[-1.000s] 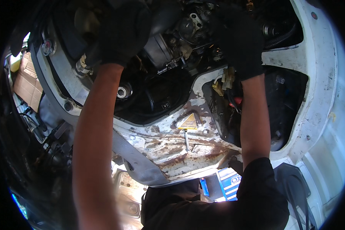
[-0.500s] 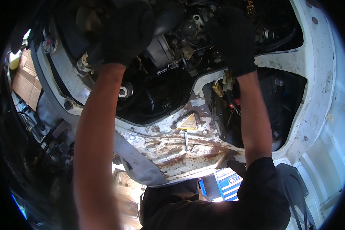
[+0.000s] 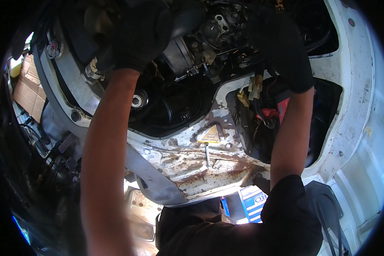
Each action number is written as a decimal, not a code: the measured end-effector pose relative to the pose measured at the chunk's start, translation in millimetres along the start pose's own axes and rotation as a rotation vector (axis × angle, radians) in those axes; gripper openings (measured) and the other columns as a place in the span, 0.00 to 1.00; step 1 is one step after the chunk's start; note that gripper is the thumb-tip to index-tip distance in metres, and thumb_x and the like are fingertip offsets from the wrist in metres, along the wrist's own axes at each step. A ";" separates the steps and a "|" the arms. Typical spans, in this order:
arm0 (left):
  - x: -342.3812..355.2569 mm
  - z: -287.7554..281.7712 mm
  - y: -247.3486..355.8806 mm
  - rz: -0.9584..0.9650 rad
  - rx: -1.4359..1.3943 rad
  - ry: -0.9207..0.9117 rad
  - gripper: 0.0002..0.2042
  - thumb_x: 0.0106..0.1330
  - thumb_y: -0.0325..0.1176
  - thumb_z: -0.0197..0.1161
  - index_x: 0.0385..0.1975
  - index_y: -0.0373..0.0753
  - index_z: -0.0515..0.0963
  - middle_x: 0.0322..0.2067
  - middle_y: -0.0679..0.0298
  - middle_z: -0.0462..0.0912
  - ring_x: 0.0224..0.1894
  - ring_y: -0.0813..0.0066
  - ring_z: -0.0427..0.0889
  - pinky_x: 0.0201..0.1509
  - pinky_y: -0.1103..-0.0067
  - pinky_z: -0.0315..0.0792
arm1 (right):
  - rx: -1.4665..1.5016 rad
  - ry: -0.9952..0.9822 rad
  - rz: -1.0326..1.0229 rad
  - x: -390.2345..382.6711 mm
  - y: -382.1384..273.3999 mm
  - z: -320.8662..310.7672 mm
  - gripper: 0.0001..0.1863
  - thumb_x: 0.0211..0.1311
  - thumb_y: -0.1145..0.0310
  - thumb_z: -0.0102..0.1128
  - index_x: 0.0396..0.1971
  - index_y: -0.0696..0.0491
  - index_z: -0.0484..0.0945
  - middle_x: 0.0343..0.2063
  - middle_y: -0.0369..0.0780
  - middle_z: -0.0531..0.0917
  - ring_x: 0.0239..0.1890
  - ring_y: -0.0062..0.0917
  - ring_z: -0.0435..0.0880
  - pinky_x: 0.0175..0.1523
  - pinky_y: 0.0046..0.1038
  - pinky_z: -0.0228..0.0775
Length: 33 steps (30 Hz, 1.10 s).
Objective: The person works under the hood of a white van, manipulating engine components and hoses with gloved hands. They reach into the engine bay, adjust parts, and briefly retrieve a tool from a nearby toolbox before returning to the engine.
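My left hand [image 3: 141, 38], in a black glove, rests among dark engine parts beside a black box-shaped part [image 3: 178, 57]. Its fingers are lost against the dark background. My right hand [image 3: 286, 55], gloved in black too, is over the far right of the engine [image 3: 219, 36], above the battery opening. Its fingertips blend into the shadow, so what they touch is hidden. Pale wire connectors [image 3: 255, 87] hang just left of my right wrist. Below it sits a red-topped battery [image 3: 282, 106], partly covered by my forearm.
A small wrench [image 3: 207, 155] lies on the rusty white body panel [image 3: 192, 173], under a yellow triangular label [image 3: 208, 135]. A radiator cap [image 3: 53, 49] is at the far left. Cardboard [image 3: 30, 87] lies beyond the left edge. A blue-and-white box [image 3: 252, 204] shows near my body.
My right hand has shifted to the right and slightly nearer, uncovering more of the red battery part and the connectors. My left hand has hardly moved.
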<state>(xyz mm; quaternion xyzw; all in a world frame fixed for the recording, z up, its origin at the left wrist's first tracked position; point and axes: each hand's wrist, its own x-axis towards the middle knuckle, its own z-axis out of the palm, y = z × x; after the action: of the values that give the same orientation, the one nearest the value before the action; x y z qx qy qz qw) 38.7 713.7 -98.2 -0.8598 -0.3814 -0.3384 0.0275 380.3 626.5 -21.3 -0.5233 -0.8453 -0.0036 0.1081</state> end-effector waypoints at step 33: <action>3.3 -0.9 -2.3 0.026 0.041 -0.065 0.11 0.77 0.36 0.63 0.47 0.37 0.87 0.48 0.52 0.90 0.49 0.49 0.89 0.56 0.61 0.82 | -0.045 0.240 0.166 -0.5 19.2 37.7 0.19 0.70 0.60 0.68 0.54 0.55 0.86 0.51 0.46 0.88 0.58 0.47 0.82 0.66 0.48 0.70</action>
<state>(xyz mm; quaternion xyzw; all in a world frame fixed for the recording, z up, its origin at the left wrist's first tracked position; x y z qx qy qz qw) 38.2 717.1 -96.0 -0.8745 -0.3779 -0.3019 0.0369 390.7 639.2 -60.3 -0.5893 -0.7800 -0.0759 0.1966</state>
